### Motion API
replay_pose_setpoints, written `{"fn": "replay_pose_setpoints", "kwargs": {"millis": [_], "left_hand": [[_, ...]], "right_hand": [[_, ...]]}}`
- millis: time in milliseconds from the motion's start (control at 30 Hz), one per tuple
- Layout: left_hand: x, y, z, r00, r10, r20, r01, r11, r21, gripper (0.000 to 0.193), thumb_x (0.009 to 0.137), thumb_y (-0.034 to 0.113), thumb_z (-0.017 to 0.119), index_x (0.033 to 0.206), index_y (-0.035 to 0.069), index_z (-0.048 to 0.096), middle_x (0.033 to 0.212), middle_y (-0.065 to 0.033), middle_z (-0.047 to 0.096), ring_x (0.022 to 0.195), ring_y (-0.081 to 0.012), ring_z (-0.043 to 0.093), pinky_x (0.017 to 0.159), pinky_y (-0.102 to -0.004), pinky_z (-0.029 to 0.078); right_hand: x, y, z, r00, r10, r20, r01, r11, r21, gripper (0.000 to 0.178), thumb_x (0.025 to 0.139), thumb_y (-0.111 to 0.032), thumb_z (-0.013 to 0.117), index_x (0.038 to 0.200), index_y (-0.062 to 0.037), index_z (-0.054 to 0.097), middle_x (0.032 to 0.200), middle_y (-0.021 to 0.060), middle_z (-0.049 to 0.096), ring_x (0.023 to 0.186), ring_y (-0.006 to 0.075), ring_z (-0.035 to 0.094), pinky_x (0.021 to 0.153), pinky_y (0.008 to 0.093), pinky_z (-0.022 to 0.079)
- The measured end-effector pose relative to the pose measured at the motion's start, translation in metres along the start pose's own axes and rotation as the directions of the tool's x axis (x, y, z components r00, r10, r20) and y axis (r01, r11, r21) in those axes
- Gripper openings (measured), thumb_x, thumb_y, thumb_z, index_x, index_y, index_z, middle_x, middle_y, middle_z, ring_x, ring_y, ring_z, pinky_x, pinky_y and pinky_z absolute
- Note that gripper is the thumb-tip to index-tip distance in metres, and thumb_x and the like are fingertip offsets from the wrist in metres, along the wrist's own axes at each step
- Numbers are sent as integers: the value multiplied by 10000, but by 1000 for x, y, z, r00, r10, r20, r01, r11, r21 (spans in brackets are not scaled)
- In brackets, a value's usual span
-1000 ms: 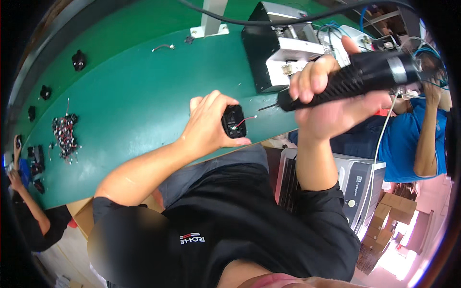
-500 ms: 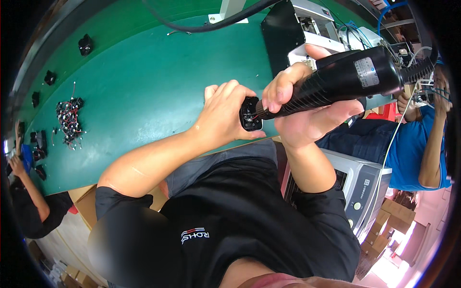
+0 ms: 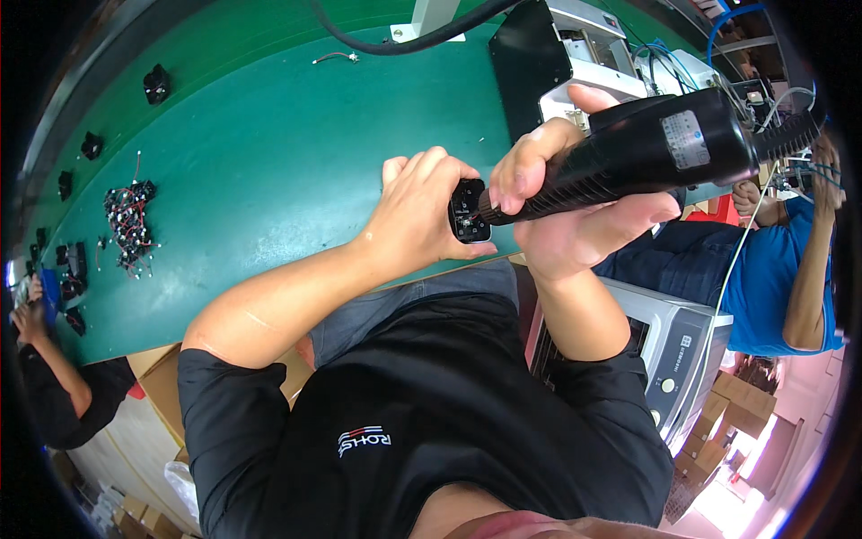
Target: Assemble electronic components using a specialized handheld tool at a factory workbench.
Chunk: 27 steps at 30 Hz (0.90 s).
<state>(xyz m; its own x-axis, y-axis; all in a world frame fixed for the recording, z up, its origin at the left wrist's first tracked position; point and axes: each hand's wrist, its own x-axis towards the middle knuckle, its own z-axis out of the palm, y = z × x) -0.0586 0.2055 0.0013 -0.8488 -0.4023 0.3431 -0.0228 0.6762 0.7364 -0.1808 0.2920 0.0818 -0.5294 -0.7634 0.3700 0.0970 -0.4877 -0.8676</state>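
Observation:
My left hand (image 3: 419, 208) grips a small black plastic housing (image 3: 468, 230) by its sides, near the front edge of the green table. Inside the housing a bit of red wire and small light parts show. My right hand (image 3: 558, 202) is wrapped round a black electric screwdriver (image 3: 620, 157), held nearly level with its cable end to the right. The screwdriver's tip end meets the housing's right side; its bit is hidden from sight.
A pile of small wired parts (image 3: 131, 225) lies on the green table (image 3: 269, 144) at left, with several black housings (image 3: 156, 84) beyond it. A black and white machine (image 3: 539, 67) stands at back right. Co-workers' arms show at far left and in a blue shirt (image 3: 763, 287) at right.
The screwdriver has shifted very slightly to the right, and its cable overhead has swung a little. My left hand and the housing have hardly moved. At far left, a co-worker's hands have moved.

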Motion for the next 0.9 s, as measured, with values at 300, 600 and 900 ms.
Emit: {"fn": "replay_pose_setpoints", "kwargs": {"millis": [300, 600, 900], "left_hand": [[-1, 3, -3, 996, -44, 81, 42, 999, 22, 796, 548, 388, 944, 1156, 65, 545, 1023, -94, 534, 1048, -303, 529, 924, -438, 327], [0, 2, -6, 997, -48, 62, 49, 999, -8, 736, 533, 376, 950, 1097, 86, 576, 964, -69, 547, 990, -281, 550, 899, -423, 331], [4, -1, -4, 999, 0, 43, 4, 996, -86, 676, 542, 356, 946, 1035, 97, 563, 960, -57, 550, 962, -253, 545, 868, -406, 335]], "right_hand": [[-1, 3, 3, 1000, 18, -1, -18, 995, -94, 1118, 754, -925, 346, 1385, -3, 386, 647, 99, 542, 477, 188, 514, 482, 323, 470], [-8, 13, 8, 997, 28, -70, -29, 1000, 0, 1103, 686, -930, 402, 1203, 42, 461, 637, 41, 561, 485, 110, 516, 487, 206, 408], [9, 7, 1, 997, -15, 70, 17, 999, -30, 1119, 699, -857, 540, 1400, -6, 347, 646, 63, 543, 472, 151, 533, 446, 278, 461]]}}
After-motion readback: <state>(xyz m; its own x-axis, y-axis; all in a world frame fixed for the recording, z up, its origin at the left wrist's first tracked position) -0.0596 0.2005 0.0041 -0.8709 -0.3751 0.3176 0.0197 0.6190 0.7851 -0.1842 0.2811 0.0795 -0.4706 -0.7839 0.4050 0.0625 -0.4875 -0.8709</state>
